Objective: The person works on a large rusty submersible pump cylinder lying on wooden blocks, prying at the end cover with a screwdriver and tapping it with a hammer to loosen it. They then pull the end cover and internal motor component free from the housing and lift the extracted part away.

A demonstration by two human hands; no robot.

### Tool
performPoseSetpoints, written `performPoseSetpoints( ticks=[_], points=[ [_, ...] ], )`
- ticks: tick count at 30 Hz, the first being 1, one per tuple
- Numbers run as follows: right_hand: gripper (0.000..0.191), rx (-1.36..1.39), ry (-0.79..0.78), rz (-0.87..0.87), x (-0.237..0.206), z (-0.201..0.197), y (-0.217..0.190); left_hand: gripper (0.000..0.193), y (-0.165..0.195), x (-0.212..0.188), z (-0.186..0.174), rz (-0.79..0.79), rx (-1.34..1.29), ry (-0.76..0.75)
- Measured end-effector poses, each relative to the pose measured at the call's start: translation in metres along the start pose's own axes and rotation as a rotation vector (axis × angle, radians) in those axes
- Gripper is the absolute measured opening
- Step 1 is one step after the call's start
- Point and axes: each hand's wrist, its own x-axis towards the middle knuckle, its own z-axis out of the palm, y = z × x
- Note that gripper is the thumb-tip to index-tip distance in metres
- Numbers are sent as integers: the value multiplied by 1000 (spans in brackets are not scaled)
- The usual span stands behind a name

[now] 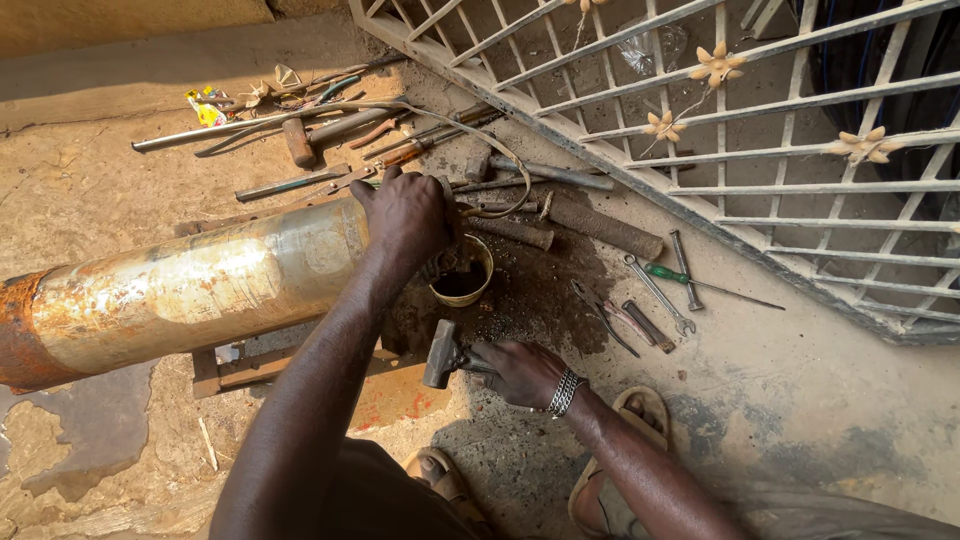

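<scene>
Landmark: big rusty metal cylinder, lying on its side on the dirt floor, propped on a low wooden frame under it. White metal gate grille with small flower ornaments lies flat well beyond the cylinder's open end, up and to the right. Left hand is clamped over the rim of the cylinder's open end, fingers curled around the edge, palm down. Right hand sits just below that open end, fist closed around the handle of a hammer; hammer head points toward the cylinder, not touching it. Metal bracelet on the right wrist. Small round tin with dark contents sits right at the cylinder's mouth, just under the left hand, on a dark oily patch. Second hammer and long rods lie above the cylinder. Short rusty bars lie right of the mouth; farther right a spanner, pliers and a green-handled screwdriver. Sandalled feet below the hammer hand.
</scene>
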Motion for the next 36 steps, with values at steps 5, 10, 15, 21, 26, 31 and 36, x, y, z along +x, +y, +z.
performPoseSetpoints(
  ticks=[5,10,15,21,26,31,36],
  points=[
    [47,-23,24,-39,5,8,3,33,-1,-8,8,11,-54,75],
    [46,-39,35,-40,6,11,2,47,-8,1,8,-3,-16,-22],
    [46,-91,-53,16,5,8,1,33,-10,1,12,20,-72,181],
    [35,-78,-53,-7,5,8,-7,35,-9,-5,10,5,18,59],
    [42,-81,-47,-21,6,4,-7,24,-12,-5,7,38,-62,195],
    [46,-96,-64,-35,0,14,-13,59,-51,-2,-2,144,-267,371],
    [61,-246,-132,-133,3,1,-8,67,-73,-3,9,-96,-206,25]
  ],
)
